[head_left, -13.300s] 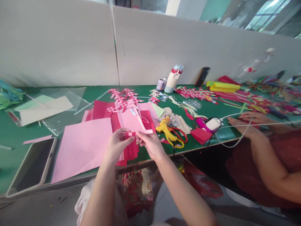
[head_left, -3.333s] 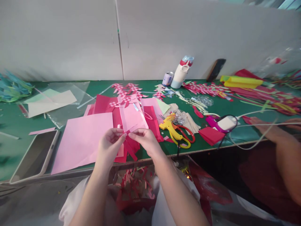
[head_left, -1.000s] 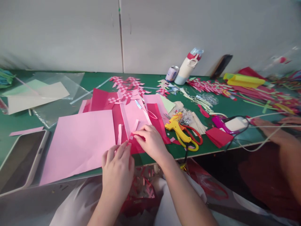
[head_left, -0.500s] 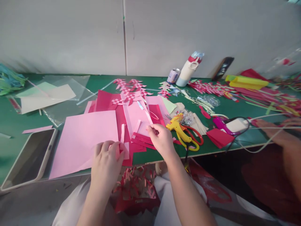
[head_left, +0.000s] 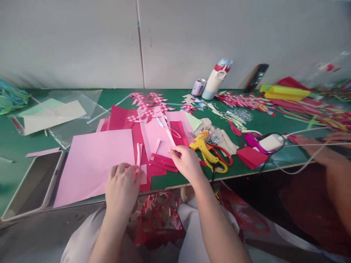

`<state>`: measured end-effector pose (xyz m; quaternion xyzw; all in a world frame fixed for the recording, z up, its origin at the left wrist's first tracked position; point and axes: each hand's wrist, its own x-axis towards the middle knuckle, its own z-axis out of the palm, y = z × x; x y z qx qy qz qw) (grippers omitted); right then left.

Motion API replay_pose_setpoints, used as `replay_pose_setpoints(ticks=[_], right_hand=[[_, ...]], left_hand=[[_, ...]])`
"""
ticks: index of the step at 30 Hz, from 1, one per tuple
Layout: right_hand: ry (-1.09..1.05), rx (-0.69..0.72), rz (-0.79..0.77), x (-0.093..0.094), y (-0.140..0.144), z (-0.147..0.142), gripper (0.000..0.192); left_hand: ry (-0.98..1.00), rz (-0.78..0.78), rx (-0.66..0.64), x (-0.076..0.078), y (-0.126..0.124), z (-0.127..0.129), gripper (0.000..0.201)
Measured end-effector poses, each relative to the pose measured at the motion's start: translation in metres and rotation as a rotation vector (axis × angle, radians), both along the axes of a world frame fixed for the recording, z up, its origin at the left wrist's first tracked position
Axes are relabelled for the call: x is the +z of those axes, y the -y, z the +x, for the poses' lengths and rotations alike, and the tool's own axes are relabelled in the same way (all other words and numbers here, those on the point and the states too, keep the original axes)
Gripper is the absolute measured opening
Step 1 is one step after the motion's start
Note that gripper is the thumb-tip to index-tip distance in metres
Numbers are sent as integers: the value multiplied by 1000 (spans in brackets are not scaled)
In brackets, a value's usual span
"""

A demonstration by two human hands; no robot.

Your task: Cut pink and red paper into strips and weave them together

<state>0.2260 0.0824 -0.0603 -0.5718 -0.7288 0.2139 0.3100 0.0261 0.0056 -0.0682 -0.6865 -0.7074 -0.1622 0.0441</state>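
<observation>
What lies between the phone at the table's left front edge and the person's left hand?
A large pale pink sheet lies between the phone and the left hand, as the head view shows.

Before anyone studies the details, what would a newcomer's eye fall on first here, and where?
Probably the big pale pink sheet, lying flat between the phone and the left hand. The bright yellow tool comes next, on the green table just right of the right hand. The white bottle also stands out near the back wall, beside a small can.
</observation>
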Motion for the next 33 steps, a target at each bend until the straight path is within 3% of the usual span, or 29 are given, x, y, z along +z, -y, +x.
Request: replay_pose_setpoints(ticks=[7,16,21,24,26,30,33], right_hand=[[185,51,-85,-1,3,4,13],[197,161,-188,10,12,4,28],[164,159,-184,9,13,4,25],[13,132,-201,9,12,5,23],[-161,202,-295,10,12,5,33],[-547,418,-549,10,15,-1,40],[-746,460,-592,9,17,-5,39]], left_hand=[[-20,51,23,-3,-1,0,29],[35,223,110,3,-4,-1,27],[118,282,216,13,-2,3,22],[232,327,279,17,2,10,23],[341,326,270,19,5,15,24],[468,303,144,20,9,24,23],[388,355,37,17,12,30,19]])
